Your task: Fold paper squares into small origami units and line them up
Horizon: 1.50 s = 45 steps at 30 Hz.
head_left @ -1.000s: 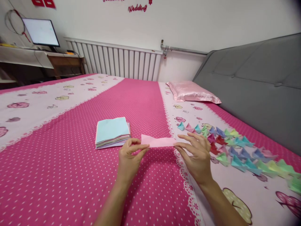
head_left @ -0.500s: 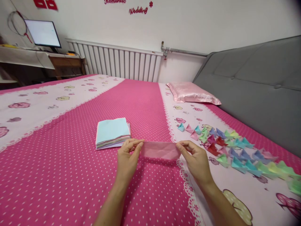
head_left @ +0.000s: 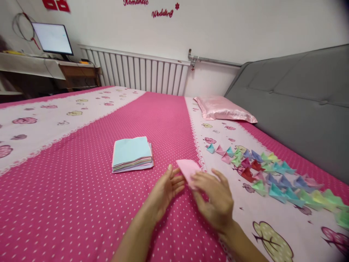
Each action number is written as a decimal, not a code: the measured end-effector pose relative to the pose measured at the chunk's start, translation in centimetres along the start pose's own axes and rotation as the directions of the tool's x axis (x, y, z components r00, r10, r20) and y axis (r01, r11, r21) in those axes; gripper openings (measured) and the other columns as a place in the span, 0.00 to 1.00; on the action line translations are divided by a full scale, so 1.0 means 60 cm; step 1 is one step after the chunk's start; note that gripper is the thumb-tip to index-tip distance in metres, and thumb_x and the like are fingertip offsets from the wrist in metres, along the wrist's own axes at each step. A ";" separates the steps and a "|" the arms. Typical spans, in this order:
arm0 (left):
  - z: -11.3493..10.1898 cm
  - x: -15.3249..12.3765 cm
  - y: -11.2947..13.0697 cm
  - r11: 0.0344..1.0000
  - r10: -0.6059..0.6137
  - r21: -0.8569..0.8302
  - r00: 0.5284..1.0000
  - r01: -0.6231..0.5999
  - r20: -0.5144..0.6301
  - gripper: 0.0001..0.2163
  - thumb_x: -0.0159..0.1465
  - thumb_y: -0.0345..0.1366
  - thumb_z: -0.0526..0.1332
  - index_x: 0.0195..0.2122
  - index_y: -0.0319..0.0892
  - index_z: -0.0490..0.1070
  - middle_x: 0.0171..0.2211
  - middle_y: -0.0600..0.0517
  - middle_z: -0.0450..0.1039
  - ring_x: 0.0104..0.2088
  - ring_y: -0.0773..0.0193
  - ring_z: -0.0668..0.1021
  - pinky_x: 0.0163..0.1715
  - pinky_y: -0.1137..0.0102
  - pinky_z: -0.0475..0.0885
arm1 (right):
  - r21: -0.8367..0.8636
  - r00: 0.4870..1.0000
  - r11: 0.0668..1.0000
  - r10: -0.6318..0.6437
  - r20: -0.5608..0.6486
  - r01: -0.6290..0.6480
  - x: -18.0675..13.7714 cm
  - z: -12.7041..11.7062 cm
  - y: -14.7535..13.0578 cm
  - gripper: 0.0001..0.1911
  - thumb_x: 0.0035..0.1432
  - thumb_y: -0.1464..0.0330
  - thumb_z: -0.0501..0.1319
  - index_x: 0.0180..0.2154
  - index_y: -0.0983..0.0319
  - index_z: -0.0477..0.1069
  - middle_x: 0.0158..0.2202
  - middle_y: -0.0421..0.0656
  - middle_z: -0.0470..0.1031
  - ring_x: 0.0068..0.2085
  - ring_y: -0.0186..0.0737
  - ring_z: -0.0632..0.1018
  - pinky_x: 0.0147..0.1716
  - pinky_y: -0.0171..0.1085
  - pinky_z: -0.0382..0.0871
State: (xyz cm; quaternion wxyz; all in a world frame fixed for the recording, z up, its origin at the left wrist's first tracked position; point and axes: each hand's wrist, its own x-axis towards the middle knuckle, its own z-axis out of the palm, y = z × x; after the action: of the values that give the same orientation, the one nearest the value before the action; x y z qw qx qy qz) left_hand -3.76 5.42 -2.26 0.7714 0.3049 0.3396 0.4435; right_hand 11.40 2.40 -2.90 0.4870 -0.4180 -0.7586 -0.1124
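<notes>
A folded sheet of pink paper (head_left: 188, 169) is tilted above the bed, gripped along its near right side by my right hand (head_left: 214, 198). The fingers of that hand lie over the paper and its thumb is below. My left hand (head_left: 167, 191) is turned palm inward just left of the paper, fingers apart and holding nothing. Beyond my left hand lies a stack of coloured paper squares (head_left: 132, 153), light blue on top. To the right, several rows of small folded paper boats (head_left: 278, 193) in many colours stand on the bedspread.
The bed has a pink dotted bedspread (head_left: 81, 203) with pale printed bands. A pink satin pillow (head_left: 225, 108) lies by the grey headboard (head_left: 297, 91). Behind are a white radiator (head_left: 136, 69) and a desk with a monitor (head_left: 53, 38).
The pink paper was stretched level between both hands; now it is turned at a slant in my right hand alone. My left hand has let go and opened.
</notes>
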 end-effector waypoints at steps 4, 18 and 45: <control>0.000 -0.003 0.003 0.979 -0.019 -0.202 0.994 0.040 0.104 0.15 0.61 0.40 0.53 0.42 0.34 0.69 0.36 0.43 0.74 0.34 0.63 0.77 0.32 0.72 0.71 | 0.025 0.970 0.978 -0.210 0.124 0.209 -0.006 0.015 -0.031 0.11 0.49 0.77 0.59 0.33 0.56 0.71 0.37 0.37 0.78 0.45 0.41 0.75 0.53 0.45 0.54; -0.019 -0.006 0.013 0.994 0.015 -0.108 1.000 -0.012 0.027 0.09 0.59 0.28 0.56 0.41 0.34 0.70 0.35 0.44 0.75 0.33 0.63 0.77 0.33 0.72 0.73 | 0.081 0.983 0.996 -0.045 0.180 0.031 0.005 0.006 0.024 0.15 0.51 0.77 0.58 0.37 0.54 0.74 0.49 0.43 0.70 0.55 0.46 0.62 0.48 0.50 0.61; -0.004 -0.021 0.009 0.998 0.038 0.036 0.955 -0.051 0.295 0.17 0.60 0.37 0.57 0.49 0.37 0.66 0.50 0.41 0.67 0.48 0.55 0.71 0.52 0.60 0.61 | 0.217 0.864 0.838 0.468 0.187 -0.501 -0.002 0.016 0.010 0.11 0.53 0.64 0.59 0.39 0.57 0.74 0.53 0.46 0.63 0.54 0.46 0.63 0.51 0.48 0.59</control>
State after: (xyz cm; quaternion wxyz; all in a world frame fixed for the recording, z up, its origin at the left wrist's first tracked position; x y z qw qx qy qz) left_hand -4.67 4.58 -1.65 0.7964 0.3918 0.2236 0.4028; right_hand 11.25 3.23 -3.61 0.5007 -0.5354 -0.6653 0.1413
